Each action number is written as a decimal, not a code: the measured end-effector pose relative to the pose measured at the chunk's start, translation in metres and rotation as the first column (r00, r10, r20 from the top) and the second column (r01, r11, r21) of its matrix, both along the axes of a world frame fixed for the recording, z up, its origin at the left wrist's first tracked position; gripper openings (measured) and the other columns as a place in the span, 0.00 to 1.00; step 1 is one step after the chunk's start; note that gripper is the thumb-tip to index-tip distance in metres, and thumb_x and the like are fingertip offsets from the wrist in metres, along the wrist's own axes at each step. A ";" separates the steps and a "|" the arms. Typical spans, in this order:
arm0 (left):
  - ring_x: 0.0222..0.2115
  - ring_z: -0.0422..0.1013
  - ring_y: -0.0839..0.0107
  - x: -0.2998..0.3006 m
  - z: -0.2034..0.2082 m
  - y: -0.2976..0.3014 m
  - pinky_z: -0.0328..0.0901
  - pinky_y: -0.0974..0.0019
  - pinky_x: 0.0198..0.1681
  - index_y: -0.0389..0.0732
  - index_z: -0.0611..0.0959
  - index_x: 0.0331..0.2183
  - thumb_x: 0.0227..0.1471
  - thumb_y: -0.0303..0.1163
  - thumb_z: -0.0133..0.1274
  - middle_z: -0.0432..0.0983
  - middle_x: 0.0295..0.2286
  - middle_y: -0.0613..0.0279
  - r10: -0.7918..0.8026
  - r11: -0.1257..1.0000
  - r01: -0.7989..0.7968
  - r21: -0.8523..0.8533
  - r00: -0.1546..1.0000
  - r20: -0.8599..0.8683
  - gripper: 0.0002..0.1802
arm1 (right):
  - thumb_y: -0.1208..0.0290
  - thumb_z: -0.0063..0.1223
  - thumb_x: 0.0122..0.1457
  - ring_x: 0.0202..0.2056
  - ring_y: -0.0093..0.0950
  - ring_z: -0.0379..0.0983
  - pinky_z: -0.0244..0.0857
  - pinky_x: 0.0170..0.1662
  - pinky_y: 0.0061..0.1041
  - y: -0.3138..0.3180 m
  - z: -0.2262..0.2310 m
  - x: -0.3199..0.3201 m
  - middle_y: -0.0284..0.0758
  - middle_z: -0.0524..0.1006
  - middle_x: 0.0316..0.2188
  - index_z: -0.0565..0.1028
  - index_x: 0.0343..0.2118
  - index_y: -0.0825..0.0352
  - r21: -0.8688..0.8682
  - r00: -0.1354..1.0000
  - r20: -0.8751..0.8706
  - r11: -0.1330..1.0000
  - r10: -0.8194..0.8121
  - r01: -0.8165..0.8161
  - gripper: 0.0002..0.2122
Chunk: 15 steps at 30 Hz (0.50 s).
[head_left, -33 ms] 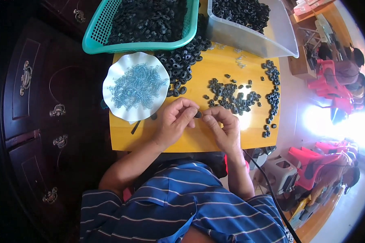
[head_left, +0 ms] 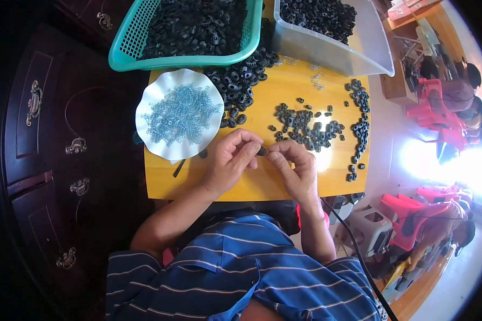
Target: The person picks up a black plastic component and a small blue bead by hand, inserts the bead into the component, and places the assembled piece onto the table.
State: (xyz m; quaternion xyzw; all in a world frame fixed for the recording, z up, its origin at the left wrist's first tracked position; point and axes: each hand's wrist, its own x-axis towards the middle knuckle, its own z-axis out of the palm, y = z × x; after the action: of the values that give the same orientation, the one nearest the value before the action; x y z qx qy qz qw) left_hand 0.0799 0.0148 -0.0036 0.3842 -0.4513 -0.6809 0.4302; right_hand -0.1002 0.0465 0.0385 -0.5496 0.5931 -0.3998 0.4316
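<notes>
My left hand (head_left: 235, 160) is closed in a pinch on a small black plastic cord-lock piece (head_left: 261, 152), held over the near part of the yellow table. Just to its right, my right hand (head_left: 295, 167) is pinched with thumb and forefinger close to the piece; whatever lies between those fingertips is too small to make out. Left of my left hand sits a white wavy-rimmed plate (head_left: 145, 128) heaped with small metal springs (head_left: 179, 113). Beyond my right hand, loose small black pieces (head_left: 310, 128) lie scattered on the table (head_left: 251, 184).
A green basket (head_left: 198, 62) and a clear plastic bin (head_left: 326, 51), both full of black parts, stand at the back. Black pieces (head_left: 241, 85) pile below the basket; others (head_left: 361, 123) line the right edge. A thin black stick (head_left: 179, 168) lies near the plate. People sit farther right.
</notes>
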 end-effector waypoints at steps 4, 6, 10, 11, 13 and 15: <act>0.25 0.71 0.83 -0.001 0.001 0.001 0.66 0.78 0.30 0.37 0.79 0.40 0.65 0.29 0.52 0.75 0.29 0.69 -0.007 1.000 0.007 -0.013 1.000 0.006 0.06 | 0.77 0.58 0.63 0.32 0.20 0.78 0.71 0.39 0.22 0.002 -0.010 -0.002 0.34 0.82 0.28 0.79 0.38 0.72 0.035 0.991 0.118 0.998 -0.061 0.057 0.05; 0.24 0.71 0.83 -0.002 0.003 0.001 0.67 0.78 0.29 0.36 0.79 0.40 0.65 0.28 0.52 0.75 0.28 0.69 0.012 0.999 -0.011 -0.032 0.999 0.031 0.06 | 0.76 0.59 0.63 0.32 0.19 0.77 0.71 0.39 0.21 0.001 -0.009 -0.002 0.32 0.81 0.28 0.79 0.38 0.72 0.026 0.991 0.126 0.998 -0.055 0.052 0.05; 0.24 0.72 0.82 -0.005 0.004 0.004 0.68 0.78 0.30 0.35 0.80 0.40 0.64 0.26 0.52 0.76 0.28 0.68 0.043 0.995 -0.035 -0.089 0.995 0.090 0.05 | 0.77 0.59 0.62 0.31 0.19 0.77 0.71 0.39 0.21 0.002 -0.009 -0.003 0.33 0.81 0.27 0.79 0.38 0.71 0.006 0.998 0.066 1.000 -0.024 0.024 0.04; 0.24 0.72 0.82 -0.005 0.005 0.005 0.68 0.78 0.30 0.35 0.80 0.40 0.64 0.26 0.52 0.76 0.28 0.68 0.043 0.995 -0.035 -0.089 0.995 0.091 0.05 | 0.77 0.59 0.62 0.31 0.19 0.77 0.71 0.38 0.21 0.003 -0.008 -0.003 0.34 0.81 0.27 0.79 0.37 0.71 0.002 0.999 0.038 1.000 -0.025 0.025 0.04; 0.25 0.72 0.83 -0.006 0.005 0.008 0.68 0.78 0.30 0.35 0.80 0.40 0.64 0.25 0.52 0.76 0.28 0.67 0.047 0.986 -0.021 -0.165 0.987 0.153 0.05 | 0.77 0.59 0.62 0.31 0.20 0.77 0.71 0.38 0.21 0.004 -0.007 -0.002 0.34 0.81 0.27 0.79 0.37 0.71 -0.003 1.000 0.010 1.000 -0.026 0.027 0.04; 0.24 0.71 0.83 -0.007 0.001 0.010 0.67 0.77 0.29 0.36 0.80 0.40 0.63 0.25 0.53 0.76 0.27 0.68 0.061 0.981 -0.030 -0.190 0.986 0.157 0.05 | 0.77 0.60 0.61 0.31 0.21 0.78 0.71 0.37 0.21 0.004 -0.008 -0.001 0.35 0.80 0.27 0.79 0.36 0.71 -0.032 0.999 -0.034 0.999 -0.041 0.040 0.04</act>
State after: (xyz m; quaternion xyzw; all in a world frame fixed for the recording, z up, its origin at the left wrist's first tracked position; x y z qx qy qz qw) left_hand 0.0729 0.0244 -0.0023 0.4064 -0.5376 -0.5922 0.4418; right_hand -0.1011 0.0505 0.0302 -0.5511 0.6051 -0.4082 0.4044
